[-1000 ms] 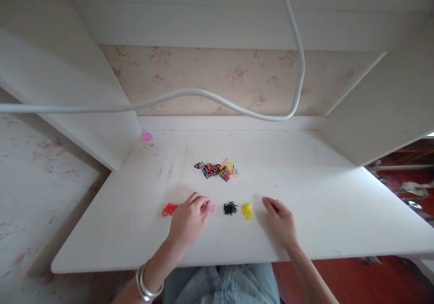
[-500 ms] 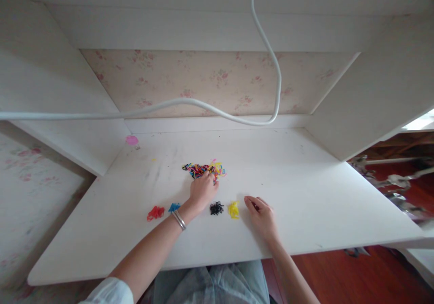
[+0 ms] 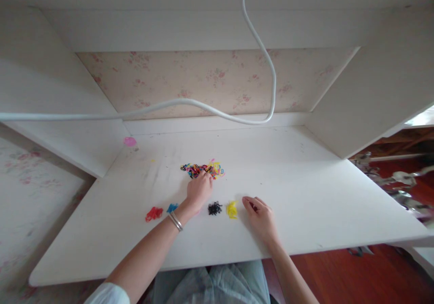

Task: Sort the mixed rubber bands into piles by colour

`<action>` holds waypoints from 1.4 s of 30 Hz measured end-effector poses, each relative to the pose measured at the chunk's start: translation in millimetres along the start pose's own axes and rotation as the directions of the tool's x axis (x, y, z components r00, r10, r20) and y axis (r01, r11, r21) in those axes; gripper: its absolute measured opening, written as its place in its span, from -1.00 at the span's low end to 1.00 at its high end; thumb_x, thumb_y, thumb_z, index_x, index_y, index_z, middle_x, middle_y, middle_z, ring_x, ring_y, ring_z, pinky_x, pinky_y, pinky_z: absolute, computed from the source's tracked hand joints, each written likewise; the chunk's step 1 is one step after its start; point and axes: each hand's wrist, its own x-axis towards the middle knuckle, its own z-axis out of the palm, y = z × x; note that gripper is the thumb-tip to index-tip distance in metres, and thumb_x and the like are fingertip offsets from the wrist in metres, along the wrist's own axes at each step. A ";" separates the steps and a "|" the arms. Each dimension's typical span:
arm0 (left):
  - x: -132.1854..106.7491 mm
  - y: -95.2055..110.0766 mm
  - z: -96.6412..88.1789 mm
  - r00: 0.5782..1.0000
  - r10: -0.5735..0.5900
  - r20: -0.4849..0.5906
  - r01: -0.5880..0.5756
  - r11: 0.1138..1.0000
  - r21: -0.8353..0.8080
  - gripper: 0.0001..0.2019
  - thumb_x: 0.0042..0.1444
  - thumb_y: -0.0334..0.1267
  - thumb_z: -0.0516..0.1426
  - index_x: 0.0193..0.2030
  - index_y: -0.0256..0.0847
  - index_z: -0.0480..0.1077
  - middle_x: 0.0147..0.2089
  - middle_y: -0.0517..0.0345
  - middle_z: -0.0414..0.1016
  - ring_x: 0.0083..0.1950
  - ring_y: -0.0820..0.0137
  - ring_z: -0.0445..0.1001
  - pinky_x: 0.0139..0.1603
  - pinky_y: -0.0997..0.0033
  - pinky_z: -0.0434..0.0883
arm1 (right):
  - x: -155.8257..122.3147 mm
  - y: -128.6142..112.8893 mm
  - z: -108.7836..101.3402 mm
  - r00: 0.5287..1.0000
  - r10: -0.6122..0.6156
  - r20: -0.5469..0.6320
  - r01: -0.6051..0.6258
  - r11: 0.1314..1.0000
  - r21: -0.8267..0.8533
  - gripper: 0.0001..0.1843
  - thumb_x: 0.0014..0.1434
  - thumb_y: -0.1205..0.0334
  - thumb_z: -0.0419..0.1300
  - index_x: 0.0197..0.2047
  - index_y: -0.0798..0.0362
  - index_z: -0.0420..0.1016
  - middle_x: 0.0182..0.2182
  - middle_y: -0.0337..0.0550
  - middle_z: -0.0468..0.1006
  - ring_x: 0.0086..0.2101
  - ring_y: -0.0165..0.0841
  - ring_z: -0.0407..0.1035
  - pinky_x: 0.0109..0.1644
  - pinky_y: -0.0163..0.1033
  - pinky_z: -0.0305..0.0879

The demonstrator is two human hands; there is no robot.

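Observation:
A mixed heap of small coloured rubber bands [image 3: 195, 170] lies at the middle of the white desk. My left hand [image 3: 199, 190] is at the near edge of this heap, fingers curled down and closed; its fingertips are hidden. Below that wrist a little pink shows, mostly covered. Closer to me are sorted piles: red bands [image 3: 154, 214], blue bands [image 3: 172, 208], black bands [image 3: 214, 208] and yellow bands [image 3: 232, 209]. My right hand [image 3: 261, 218] rests on the desk just right of the yellow pile, fingers curled and thumb against the index finger. Whether it holds anything is too small to see.
A white cable [image 3: 217, 110] hangs across the view above the desk [image 3: 305, 195]. White side panels and a flowered back wall [image 3: 217, 80] enclose the desk. A pink spot [image 3: 129, 141] is at the back left corner. Metal objects [image 3: 403, 182] stand beyond the right edge.
The view has shifted slightly. My left hand has drawn a little left along the near edge of the mixed heap, fingers still closed. My right hand stays in place.

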 end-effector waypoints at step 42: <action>6.5 -34.0 8.5 0.990 0.001 -0.141 -0.074 0.855 -0.513 -0.75 0.21 -0.19 -0.01 -0.15 -0.17 0.45 -0.38 0.21 0.54 -0.47 0.53 0.47 -0.24 0.51 0.39 | -1.0 -1.2 0.0 0.999 -0.003 0.042 0.006 0.996 -0.093 -0.54 0.24 -0.09 -0.05 -0.24 -0.03 0.59 -0.42 -0.20 0.53 -0.50 -0.43 0.33 -0.37 -0.36 0.18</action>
